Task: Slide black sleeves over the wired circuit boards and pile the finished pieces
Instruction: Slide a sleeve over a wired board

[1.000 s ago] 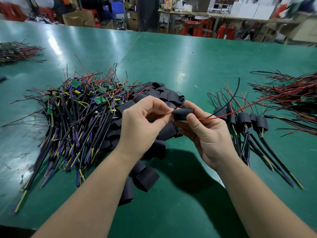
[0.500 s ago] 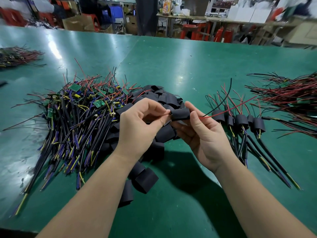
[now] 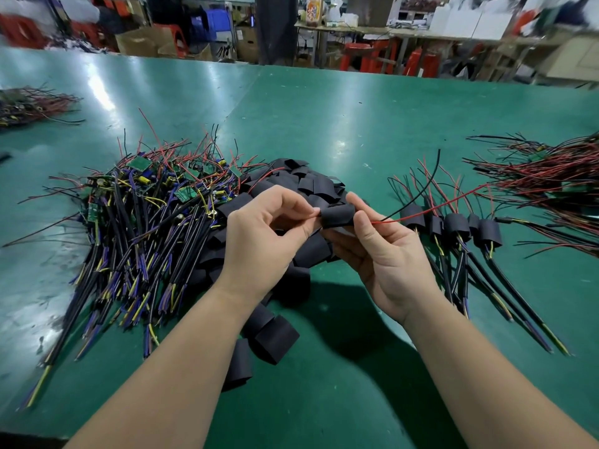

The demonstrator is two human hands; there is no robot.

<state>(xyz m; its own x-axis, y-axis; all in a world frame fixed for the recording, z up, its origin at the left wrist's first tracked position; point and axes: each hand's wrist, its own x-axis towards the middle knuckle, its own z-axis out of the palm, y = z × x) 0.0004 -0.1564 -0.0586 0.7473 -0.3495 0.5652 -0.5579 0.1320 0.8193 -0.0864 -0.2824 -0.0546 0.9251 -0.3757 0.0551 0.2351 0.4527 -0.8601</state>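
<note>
The left hand (image 3: 265,241) is pinching at the left mouth of the black sleeve (image 3: 337,215), and the right hand (image 3: 389,254) is gripping its right end, with the red wire (image 3: 392,221) and black wire (image 3: 436,170) trailing out to the right. The sleeve is lying crosswise, its long axis running left to right between the two hands, above the loose sleeves (image 3: 308,186) heaped on the table (image 3: 324,124). My read is that any further sliding is going along that line, and with the finished pieces (image 3: 453,225) sitting just right of the right hand, that's the nearer one for the drop.
</note>
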